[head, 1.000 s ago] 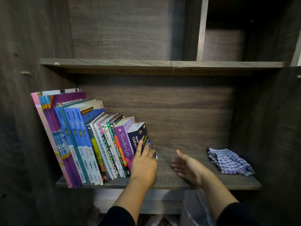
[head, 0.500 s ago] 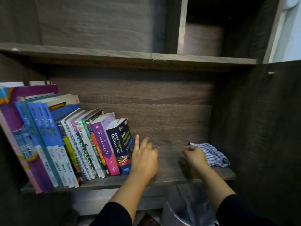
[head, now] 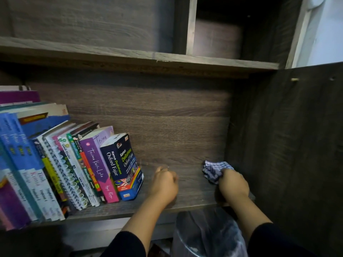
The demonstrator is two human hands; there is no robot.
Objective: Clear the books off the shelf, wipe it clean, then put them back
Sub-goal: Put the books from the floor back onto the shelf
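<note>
A row of books (head: 61, 164) leans to the left on the left half of a dark wooden shelf (head: 193, 186). The rightmost one is a thick dark-blue Oxford Fajar dictionary (head: 122, 166). My left hand (head: 164, 184) rests on the shelf just right of the dictionary, fingers curled, holding nothing and not touching the book. My right hand (head: 233, 183) is closed on a blue-and-white checked cloth (head: 213, 170) at the shelf's right end, near the side wall.
Another shelf board (head: 141, 56) runs above, with a vertical divider (head: 191, 25). The cabinet's dark side wall (head: 287, 145) closes the right. Below the shelf stands a bin lined with a clear plastic bag (head: 207, 234).
My left hand came off the dictionary and curled up on the bare shelf. My right hand reached right and took hold of the checked cloth. The view shifted to the right.
</note>
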